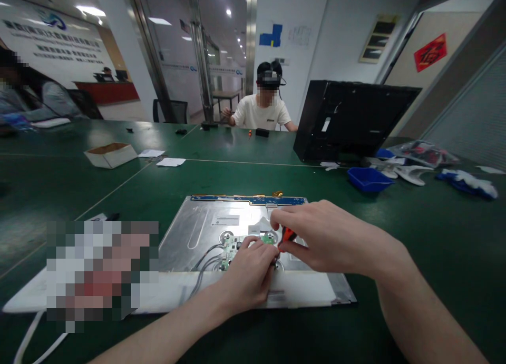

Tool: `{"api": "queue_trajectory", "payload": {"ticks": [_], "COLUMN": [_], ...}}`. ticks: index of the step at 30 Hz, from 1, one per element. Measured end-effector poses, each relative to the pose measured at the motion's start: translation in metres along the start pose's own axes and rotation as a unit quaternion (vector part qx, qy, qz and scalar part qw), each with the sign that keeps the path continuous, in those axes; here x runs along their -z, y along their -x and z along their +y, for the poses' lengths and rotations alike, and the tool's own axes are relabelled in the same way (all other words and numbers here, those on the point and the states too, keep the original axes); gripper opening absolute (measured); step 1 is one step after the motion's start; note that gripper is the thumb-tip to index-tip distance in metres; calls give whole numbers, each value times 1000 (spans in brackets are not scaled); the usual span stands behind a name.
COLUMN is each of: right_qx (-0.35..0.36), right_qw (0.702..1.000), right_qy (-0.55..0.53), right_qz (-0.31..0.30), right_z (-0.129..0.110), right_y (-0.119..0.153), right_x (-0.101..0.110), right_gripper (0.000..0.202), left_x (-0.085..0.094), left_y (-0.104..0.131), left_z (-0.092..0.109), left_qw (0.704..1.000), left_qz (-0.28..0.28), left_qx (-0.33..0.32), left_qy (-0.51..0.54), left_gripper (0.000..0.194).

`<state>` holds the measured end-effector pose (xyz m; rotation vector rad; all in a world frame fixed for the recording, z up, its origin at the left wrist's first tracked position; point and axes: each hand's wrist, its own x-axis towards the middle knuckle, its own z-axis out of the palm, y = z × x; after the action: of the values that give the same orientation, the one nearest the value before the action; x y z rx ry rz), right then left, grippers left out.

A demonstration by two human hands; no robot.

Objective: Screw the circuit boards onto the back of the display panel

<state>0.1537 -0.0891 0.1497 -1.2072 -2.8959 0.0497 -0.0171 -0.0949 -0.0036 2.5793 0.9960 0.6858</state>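
Observation:
A flat silver metal display panel [201,216] lies on the table in front of me, with a blue circuit strip [237,199] along its far edge. On its middle sits a small green circuit board [229,251] with grey cables running from its left side. My right hand [316,237] is closed around a red and black screwdriver [288,236], tilted with its tip down at the board's right side. My left hand [253,269] rests over the board with bent fingers, close to the screwdriver's tip. What its fingertips grip is hidden.
A black monitor [356,116] stands at the back right, near a blue tray [367,178] and gloves [466,184]. A cardboard box [110,156] and paper sheets [171,162] lie left. Across the green table [245,177] sits a person [263,111] wearing a headset.

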Motion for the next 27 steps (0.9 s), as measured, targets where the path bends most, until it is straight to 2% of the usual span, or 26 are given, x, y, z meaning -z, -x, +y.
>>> {"api": "queue_trajectory", "payload": {"ticks": [5, 15, 22, 27], "right_qx": [21, -22, 12, -3], "right_qw": [1000, 1000, 1000, 1000], "right_qy": [-16, 13, -16, 4], "right_qz": [-10, 5, -5, 2], "right_z": [-1, 2, 0, 0], "right_y": [3, 0, 4, 0], "right_x": [2, -4, 1, -2], "right_gripper": [11, 7, 8, 8], "left_x": [-2, 1, -1, -2], "left_y": [-1, -1, 0, -1], "left_z": [-1, 1, 0, 0], "left_qw": [1000, 1000, 1000, 1000], "left_qz": [7, 4, 13, 11], "left_qx": [-3, -4, -11, -10], "left_qy": [-5, 3, -2, -7], "left_gripper": [18, 20, 21, 20]}}
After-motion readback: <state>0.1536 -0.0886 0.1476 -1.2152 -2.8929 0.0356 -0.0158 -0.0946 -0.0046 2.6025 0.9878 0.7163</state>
